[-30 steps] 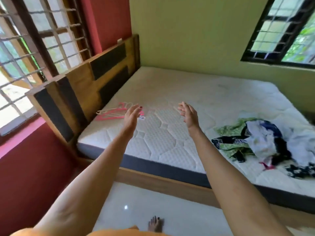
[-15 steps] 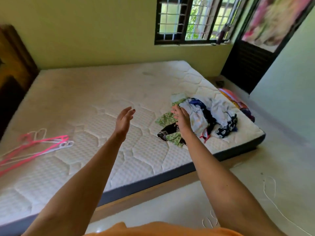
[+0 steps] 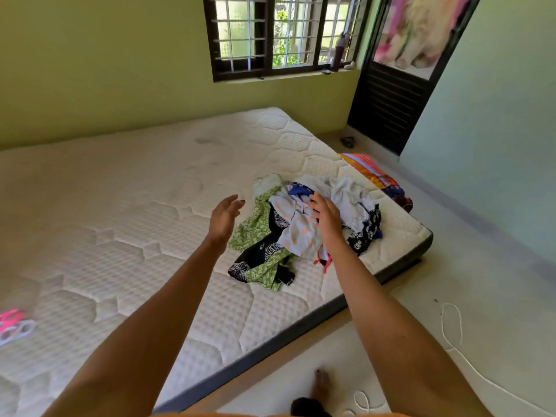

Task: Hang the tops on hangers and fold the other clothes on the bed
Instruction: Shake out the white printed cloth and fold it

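A heap of clothes lies near the right end of the white mattress: green patterned cloth, a black printed piece, pale blue and white garments. My right hand hovers over the heap with relaxed fingers and grips nothing. My left hand is raised above the mattress just left of the heap, fingers straight, palm turned inward. Pink and white hangers lie at the far left edge of the view on the mattress.
A folded multicoloured cloth sits at the mattress's far right corner. A dark louvred door and a barred window stand behind the bed. A white cord lies on the floor. My foot stands by the bed frame.
The view has swung right, from the headboard and hangers to the clothes heap. Both hands now reach out near the heap, still empty.
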The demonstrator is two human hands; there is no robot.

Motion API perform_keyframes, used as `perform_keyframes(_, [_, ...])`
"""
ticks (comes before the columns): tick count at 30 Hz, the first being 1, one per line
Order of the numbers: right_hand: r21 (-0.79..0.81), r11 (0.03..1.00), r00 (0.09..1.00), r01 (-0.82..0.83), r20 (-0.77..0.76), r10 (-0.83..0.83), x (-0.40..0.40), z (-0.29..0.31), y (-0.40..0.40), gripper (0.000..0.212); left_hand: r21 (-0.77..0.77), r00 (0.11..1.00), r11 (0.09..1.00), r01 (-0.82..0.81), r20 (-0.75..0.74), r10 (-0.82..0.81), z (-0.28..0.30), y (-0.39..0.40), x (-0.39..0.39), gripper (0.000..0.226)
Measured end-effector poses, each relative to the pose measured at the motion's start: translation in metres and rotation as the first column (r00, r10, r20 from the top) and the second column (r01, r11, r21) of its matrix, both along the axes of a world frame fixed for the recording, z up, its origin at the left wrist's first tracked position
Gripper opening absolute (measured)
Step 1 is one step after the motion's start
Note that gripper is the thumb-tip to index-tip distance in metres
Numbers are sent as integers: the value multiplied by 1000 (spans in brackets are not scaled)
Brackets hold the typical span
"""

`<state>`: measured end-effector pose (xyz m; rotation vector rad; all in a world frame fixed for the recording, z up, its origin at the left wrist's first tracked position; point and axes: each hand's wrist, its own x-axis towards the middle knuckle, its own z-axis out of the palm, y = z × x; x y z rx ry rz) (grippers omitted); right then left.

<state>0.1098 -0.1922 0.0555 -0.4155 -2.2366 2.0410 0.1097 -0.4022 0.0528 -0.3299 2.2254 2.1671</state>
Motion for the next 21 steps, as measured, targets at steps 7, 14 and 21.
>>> perform_keyframes(7, [36, 994, 989, -108, 101, 103, -88, -13, 92, 40, 3, 995, 999, -54, 81, 54, -13, 103, -81, 41])
perform_keyframes(14, [43, 983, 969, -177, 183, 167, -140, -38, 118, 40, -74, 979, 993, -91, 178, 103, -34, 140, -130, 39])
perform_keyframes(21, [138, 926, 877, -351, 395, 273, -166, -96, 106, 27, -260, 922, 965, -37, 364, 133, -99, 148, -146, 40])
